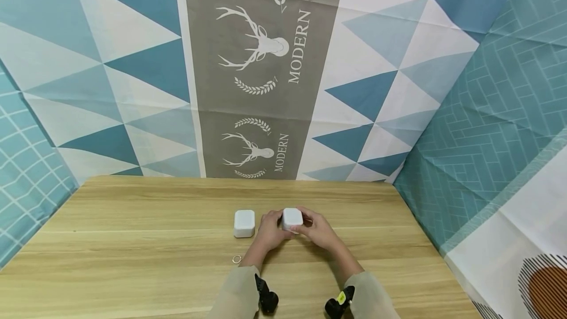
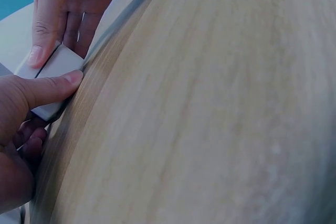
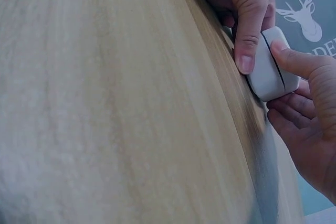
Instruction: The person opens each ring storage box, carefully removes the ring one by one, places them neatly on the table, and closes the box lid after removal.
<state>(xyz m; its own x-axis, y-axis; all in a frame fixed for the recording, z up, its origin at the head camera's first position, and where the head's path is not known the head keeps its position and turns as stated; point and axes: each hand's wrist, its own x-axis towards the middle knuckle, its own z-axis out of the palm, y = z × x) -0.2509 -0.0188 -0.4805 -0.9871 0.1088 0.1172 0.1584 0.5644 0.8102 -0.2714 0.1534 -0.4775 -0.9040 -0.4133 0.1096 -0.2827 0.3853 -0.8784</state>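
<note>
Both hands hold a small white rounded box [image 1: 292,218] just above the wooden table [image 1: 133,240], near its middle. My left hand [image 1: 271,230] grips its left side, the thumb pressed on the case. My right hand [image 1: 315,230] pinches the right side. In the right wrist view the box [image 3: 269,69] shows a dark seam between two halves, with the left hand [image 3: 245,35] above and the right hand [image 3: 307,103] below. From the left wrist, the box [image 2: 52,72] sits between the left hand [image 2: 31,98] and the right hand [image 2: 58,14].
A second white box [image 1: 244,223] of the same kind stands on the table just left of the hands. A small metal ring [image 1: 236,259] lies nearer the front edge. Patterned cloth [image 1: 266,73] hangs behind the table and along its right side.
</note>
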